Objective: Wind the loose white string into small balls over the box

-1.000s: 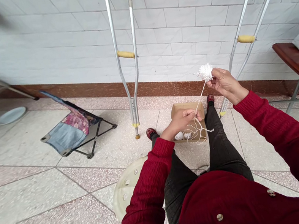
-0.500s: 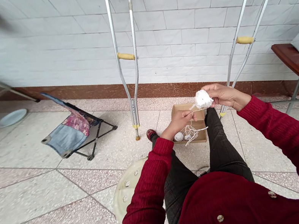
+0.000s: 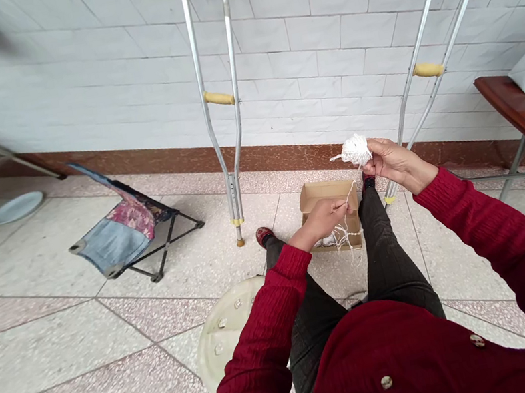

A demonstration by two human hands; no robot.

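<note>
My right hand point(image 3: 391, 160) is closed on a ball of white string point(image 3: 354, 150), held up in front of the wall. A strand of the string point(image 3: 353, 191) runs from the ball down to my left hand point(image 3: 328, 217), whose fingers pinch it. Loose ends of white string dangle below the left fingers. Beneath both hands an open cardboard box point(image 3: 304, 201) stands on the floor between my feet. More white string lies in it, partly covered by my left hand and the hanging ends.
Two metal crutches point(image 3: 231, 188) point(image 3: 407, 96) lean on the tiled wall. To the left is a folding chair point(image 3: 120, 238), with a pale plate point(image 3: 16, 208) beyond it. A pale plastic stool point(image 3: 215, 330) is by my left leg, and a brown table point(image 3: 516, 111) stands at right.
My left hand has moved slightly down and right, drawing the strand lower. The ball has risen a little and turned in my right hand.
</note>
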